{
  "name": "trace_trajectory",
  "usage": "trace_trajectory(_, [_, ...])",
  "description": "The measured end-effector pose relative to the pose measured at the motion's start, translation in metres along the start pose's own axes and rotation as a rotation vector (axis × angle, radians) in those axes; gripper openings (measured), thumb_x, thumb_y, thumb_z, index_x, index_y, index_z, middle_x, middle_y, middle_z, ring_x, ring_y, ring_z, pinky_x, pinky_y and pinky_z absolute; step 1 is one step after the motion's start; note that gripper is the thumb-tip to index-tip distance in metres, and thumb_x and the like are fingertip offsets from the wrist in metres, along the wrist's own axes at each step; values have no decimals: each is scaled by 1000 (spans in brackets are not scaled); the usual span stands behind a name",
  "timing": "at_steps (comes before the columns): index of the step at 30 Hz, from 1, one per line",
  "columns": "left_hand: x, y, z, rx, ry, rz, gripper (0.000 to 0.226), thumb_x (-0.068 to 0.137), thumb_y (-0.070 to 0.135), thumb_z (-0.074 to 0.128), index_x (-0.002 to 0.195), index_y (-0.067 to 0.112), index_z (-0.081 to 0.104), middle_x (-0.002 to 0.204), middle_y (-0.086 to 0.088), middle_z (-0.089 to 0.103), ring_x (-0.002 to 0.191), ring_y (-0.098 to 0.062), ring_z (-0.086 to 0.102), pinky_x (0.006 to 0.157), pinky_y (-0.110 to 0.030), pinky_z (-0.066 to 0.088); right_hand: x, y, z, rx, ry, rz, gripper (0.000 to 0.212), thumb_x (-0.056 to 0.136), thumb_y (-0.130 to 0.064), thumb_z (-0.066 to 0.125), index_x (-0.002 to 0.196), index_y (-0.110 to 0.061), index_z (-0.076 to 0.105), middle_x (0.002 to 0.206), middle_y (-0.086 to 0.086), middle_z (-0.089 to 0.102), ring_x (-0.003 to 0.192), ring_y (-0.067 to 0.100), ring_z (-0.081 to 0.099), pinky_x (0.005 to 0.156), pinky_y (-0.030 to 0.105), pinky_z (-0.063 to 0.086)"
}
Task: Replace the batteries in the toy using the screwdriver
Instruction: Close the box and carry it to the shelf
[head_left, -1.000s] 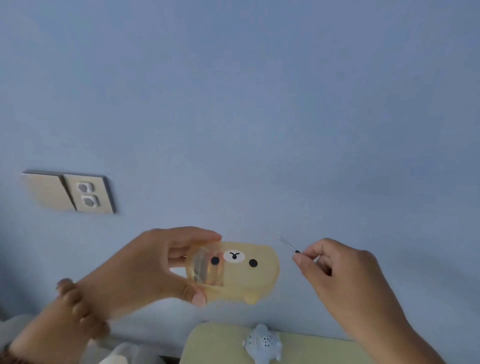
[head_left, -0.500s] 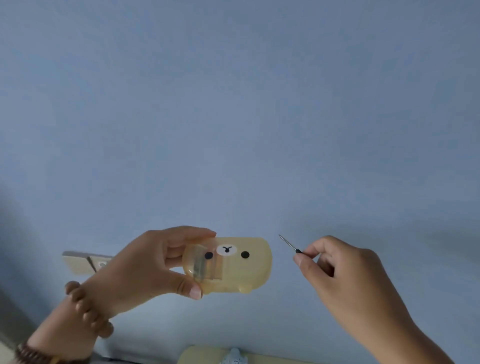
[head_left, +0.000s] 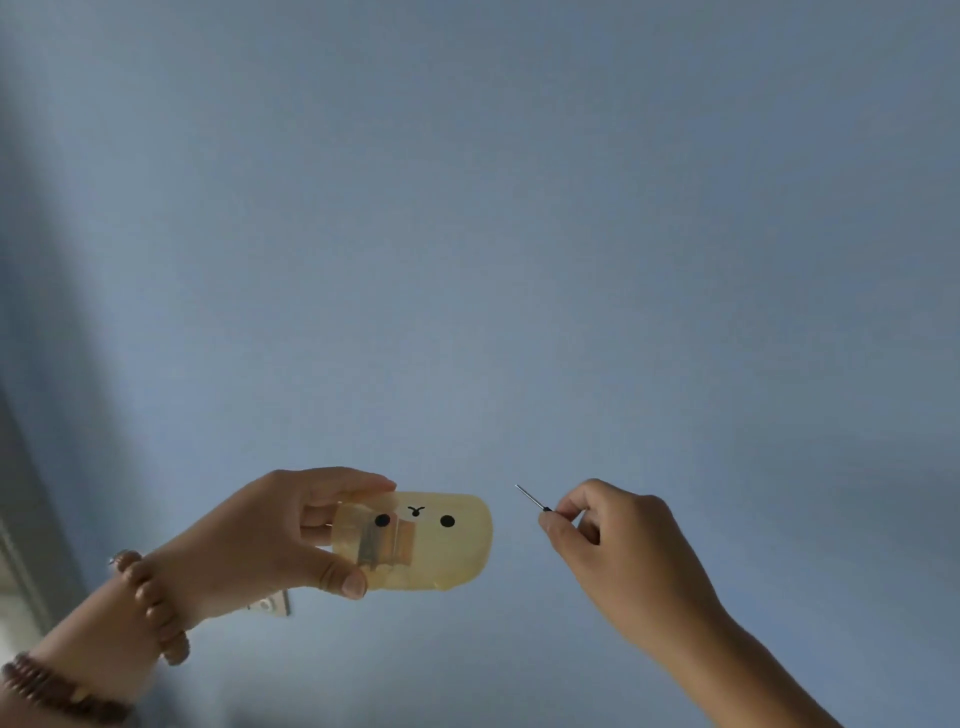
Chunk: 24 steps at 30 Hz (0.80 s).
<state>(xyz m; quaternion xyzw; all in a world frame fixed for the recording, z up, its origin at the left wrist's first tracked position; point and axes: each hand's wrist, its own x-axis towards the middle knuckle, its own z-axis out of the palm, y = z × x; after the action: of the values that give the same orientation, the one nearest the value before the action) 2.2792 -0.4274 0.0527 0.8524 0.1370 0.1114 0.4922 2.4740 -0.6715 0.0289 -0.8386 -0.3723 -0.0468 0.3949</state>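
Observation:
My left hand (head_left: 270, 535) holds up a translucent yellow bear-faced toy (head_left: 441, 545) by its left end, thumb below and fingers on top. Two black eyes and a small nose face me, and a darker inner part shows through the shell near my fingers. To the right, my right hand (head_left: 618, 545) pinches a thin screwdriver (head_left: 530, 498) between thumb and forefinger. Its metal tip points up and left toward the toy, a short gap away from it. The handle is hidden in my fist.
A plain blue wall fills the view behind both hands. A wall socket plate (head_left: 270, 605) peeks out just below my left hand. A pale vertical edge (head_left: 21, 519) runs along the far left. Bead bracelets circle my left wrist.
The view has tilted upward: the socket plate dropped toward my left hand and the cream table with the small white toy left the frame. Both hands keep the same grips.

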Motion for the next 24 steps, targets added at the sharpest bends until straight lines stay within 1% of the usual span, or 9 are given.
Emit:
trace_trajectory(2, [-23,6,1,-15,53,-17,87,45,19,99,123,27,64,117,3,74,112,-16,69,101,-40,50,-5,-6,-2,21,-14,-32,21,91,-45,67,78,-27,65,49,-22,57,41,6,48,47,21,35])
trace_trajectory(4, [-48,7,4,-9,108,-37,87,45,19,99,124,25,63,117,2,74,111,-18,69,99,-39,52,-11,-12,0,34,-39,-61,21,91,-43,68,77,-27,64,49,-26,57,42,5,49,47,23,35])
trace_trajectory(9, [-118,14,-2,27,215,-124,80,53,7,96,124,25,63,115,7,74,110,-13,70,94,-27,55,-40,-43,11,90,-97,-133,23,91,-38,69,72,-28,61,46,-24,56,41,6,51,46,24,35])
trace_trajectory(10, [-131,18,-5,41,240,-133,79,54,7,95,124,25,63,115,8,74,110,-12,69,94,-27,55,-45,-51,12,107,-105,-146,22,91,-38,70,72,-28,61,46,-24,56,42,6,51,46,24,34])
trace_trajectory(12, [-159,25,-14,70,284,-138,79,54,14,97,124,28,63,116,10,74,111,-12,69,97,-32,54,-54,-71,16,130,-116,-180,22,91,-37,70,72,-28,61,46,-23,56,42,5,51,45,25,34])
trace_trajectory(15, [-209,38,-30,97,350,-137,79,50,24,96,122,31,64,118,9,73,112,-13,68,100,-39,52,-71,-108,26,157,-129,-244,23,90,-35,70,70,-28,60,45,-24,55,43,4,52,46,27,36])
trace_trajectory(20, [-323,58,-60,185,497,-188,74,57,20,95,124,28,65,117,6,73,112,-14,68,99,-42,54,-116,-191,56,231,-182,-378,23,90,-34,70,70,-26,60,43,-28,55,45,0,55,45,26,35])
trace_trajectory(22, [-381,67,-72,229,573,-227,75,54,25,95,123,29,66,117,6,73,112,-15,68,99,-41,54,-141,-233,72,276,-218,-438,23,89,-34,72,70,-27,61,45,-31,56,48,-3,56,45,23,35])
trace_trajectory(24, [-447,75,-80,267,659,-281,75,55,22,96,123,30,66,117,9,73,112,-12,68,99,-36,53,-173,-278,89,317,-256,-531,23,88,-36,73,71,-28,61,48,-34,57,51,-6,58,43,16,35])
